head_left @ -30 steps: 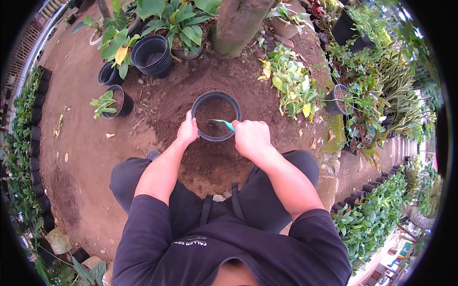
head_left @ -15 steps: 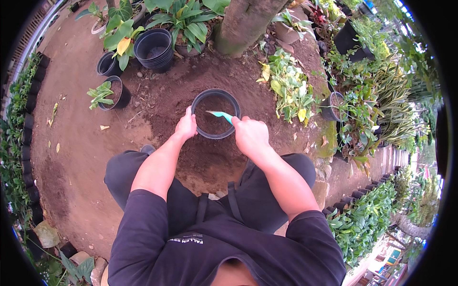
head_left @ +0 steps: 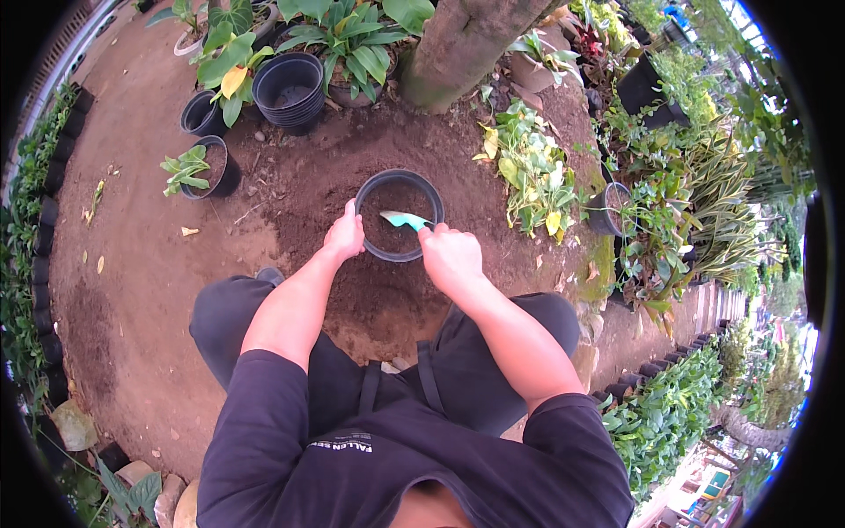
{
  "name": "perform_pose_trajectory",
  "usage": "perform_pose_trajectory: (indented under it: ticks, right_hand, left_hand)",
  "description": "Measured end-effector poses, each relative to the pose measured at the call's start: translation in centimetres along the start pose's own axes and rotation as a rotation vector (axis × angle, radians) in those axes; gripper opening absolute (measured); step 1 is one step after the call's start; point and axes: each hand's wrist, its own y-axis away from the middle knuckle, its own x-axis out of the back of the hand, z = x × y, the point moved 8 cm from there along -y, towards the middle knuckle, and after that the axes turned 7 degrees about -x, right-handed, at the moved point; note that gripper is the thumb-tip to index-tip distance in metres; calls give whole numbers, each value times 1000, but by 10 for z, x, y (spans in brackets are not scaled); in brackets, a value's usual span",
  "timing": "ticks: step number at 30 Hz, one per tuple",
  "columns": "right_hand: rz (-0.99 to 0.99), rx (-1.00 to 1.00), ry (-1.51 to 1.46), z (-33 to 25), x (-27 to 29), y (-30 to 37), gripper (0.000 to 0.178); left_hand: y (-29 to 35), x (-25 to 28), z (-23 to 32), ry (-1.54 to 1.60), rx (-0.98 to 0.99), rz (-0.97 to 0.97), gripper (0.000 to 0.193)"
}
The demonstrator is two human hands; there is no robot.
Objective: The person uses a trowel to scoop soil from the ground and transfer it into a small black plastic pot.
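A round black plastic pot (head_left: 437,195) stands on the soil before me, with dark soil (head_left: 387,195) inside. My left hand (head_left: 346,233) grips the pot's left wall, the thumb up near the rim and the other fingers partly hidden behind it. My right hand (head_left: 452,257) is closed round the handle of a small turquoise garden trowel (head_left: 406,219) at the pot's right rim. The trowel's pale blade points left over the soil inside the pot. Whether its tip touches the soil I cannot tell.
Beyond, to the left, are a stack of black pots (head_left: 289,91) and a pot with a leafy cutting (head_left: 214,169). A tree trunk (head_left: 458,57) rises at the back. Cut yellow-green leaves (head_left: 531,172) lie to the right, beside potted plants (head_left: 660,220).
My right hand has shifted slightly left and down, and the trowel's blade now lies broader to view inside the pot. My left hand stays on the pot.
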Motion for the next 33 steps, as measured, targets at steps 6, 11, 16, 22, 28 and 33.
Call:
perform_pose_trajectory:
  ticks: [6, 11, 16, 22, 28, 33]
  right_hand:
    - [-103, 114, -15, -14, -7, 12, 12]
    - [-46, 65, -15, -1, 25, 9, 11]
    - [-1, 55, 51, -15, -2, 11, 10]
    - [-36, 248, 248, -45, -24, 58, 31]
    - [-10, 294, 386, -52, -31, 77, 34]
    - [-125, 84, 159, -23, -11, 51, 27]
  left_hand:
    - [5, 3, 1, -25, 36, -16, 45]
    - [5, 5, -1, -60, 46, -6, 45]
    - [2, 2, 2, -51, 46, -9, 45]
    - [4, 6, 2, -94, 47, 2, 42]
    - [-13, -1, -16, -198, 33, 147, 39]
    - [-17, -2, -19, -199, 42, 152, 38]
